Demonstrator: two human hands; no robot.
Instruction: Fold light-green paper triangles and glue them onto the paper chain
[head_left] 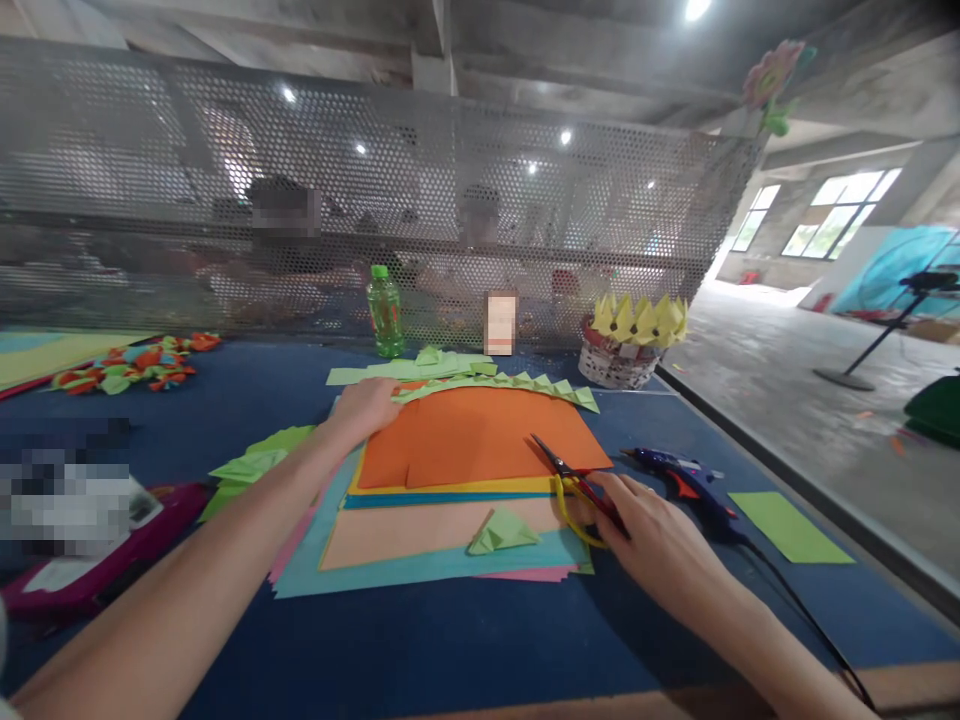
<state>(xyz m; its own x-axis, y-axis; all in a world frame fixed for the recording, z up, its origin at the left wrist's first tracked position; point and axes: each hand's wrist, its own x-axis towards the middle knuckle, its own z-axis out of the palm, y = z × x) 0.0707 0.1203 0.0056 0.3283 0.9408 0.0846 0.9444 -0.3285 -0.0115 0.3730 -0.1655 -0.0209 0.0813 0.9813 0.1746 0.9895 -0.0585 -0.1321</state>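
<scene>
My right hand (pixel 637 515) is closed around a pair of scissors (pixel 574 478) with red and yellow handles. Their dark blades lie over orange paper (pixel 480 435) and point up and left. Closed at the paper's upper left corner, my left hand (pixel 367 408) grips the left end of a green strip of folded paper points (pixel 517 382); its fingertips are partly hidden. This strip curves along the top of the orange sheet. Beneath lies a stack of coloured paper (pixel 307 570), with a small green folded piece (pixel 502 532) on it.
A blue glue gun (pixel 679 468) with its cord and a green sheet (pixel 791 527) lie at right. Behind stand a basket with a yellow paper crown (pixel 637 325) and a green bottle (pixel 385 315). Perforated metal panel (pixel 465 200) backs the table. Left are green papers (pixel 259 465) and a purple object (pixel 105 575).
</scene>
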